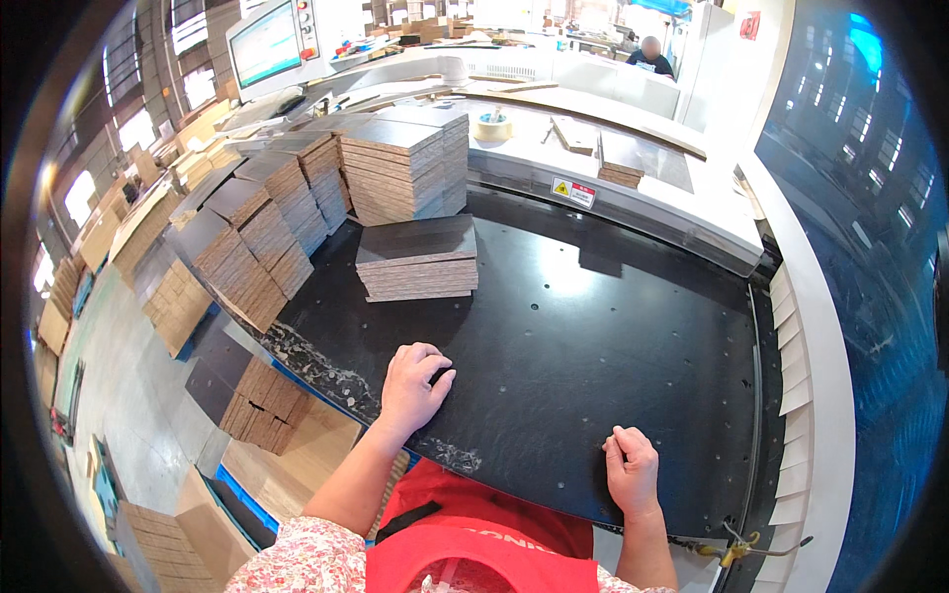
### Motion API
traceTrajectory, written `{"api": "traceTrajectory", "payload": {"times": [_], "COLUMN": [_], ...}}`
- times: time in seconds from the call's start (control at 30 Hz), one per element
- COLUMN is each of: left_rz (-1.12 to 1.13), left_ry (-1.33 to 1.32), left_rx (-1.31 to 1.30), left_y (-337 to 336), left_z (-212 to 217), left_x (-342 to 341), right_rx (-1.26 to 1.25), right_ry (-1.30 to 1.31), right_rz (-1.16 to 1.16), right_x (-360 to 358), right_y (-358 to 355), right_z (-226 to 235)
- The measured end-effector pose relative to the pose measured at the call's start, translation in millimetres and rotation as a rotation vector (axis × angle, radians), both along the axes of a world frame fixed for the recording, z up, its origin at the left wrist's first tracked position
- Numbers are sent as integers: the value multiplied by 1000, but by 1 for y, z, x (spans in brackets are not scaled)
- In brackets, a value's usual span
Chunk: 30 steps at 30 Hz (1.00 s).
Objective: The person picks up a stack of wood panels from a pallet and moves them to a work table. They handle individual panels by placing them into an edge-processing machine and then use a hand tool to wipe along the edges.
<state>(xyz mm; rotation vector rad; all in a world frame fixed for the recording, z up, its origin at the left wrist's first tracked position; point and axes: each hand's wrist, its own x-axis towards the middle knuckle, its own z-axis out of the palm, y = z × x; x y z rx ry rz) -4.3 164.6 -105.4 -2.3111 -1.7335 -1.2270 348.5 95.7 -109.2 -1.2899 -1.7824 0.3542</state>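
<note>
My left hand rests at the near left part of the black table. Its fingers are curled, the thumb lies a little apart from them, and I see nothing in it. Over the near right part, my right hand is closed with the thumb against the bent fingers; nothing shows in it. Beyond my left hand, a short stack of dark-topped boards lies on the table, apart from both hands. Its upper boards sit slightly askew on the lower ones.
Tall board stacks line the table's far left edge. Behind it runs a white machine beam bearing a tape roll and another board stack. A monitor stands far left. A yellow nozzle hangs near right. One person is far off.
</note>
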Motion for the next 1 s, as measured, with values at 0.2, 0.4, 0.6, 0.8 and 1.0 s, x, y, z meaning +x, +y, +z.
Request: {"api": "traceTrajectory", "payload": {"times": [0.2, 0.4, 0.6, 0.8, 1.0], "left_rz": [12, 20, 21, 18, 14], "left_ry": [10, 2, 24, 29, 44], "left_rx": [-20, -46, -11, -8, -3], "left_y": [-1, -1, -2, -1, -2], "left_z": [0, -2, 1, 2, 4], "left_x": [-1, 0, 2, 2, 4], "right_rx": [-1, 5, 24, 34, 22], "right_ry": [-21, -52, -54, -86, -119], "right_rz": [-11, -11, -17, -24, -32], "right_x": [-1, -2, -3, -4, -5], "right_y": [-1, -1, -3, -3, -4], "right_z": [1, 3, 4, 5, 6]}}
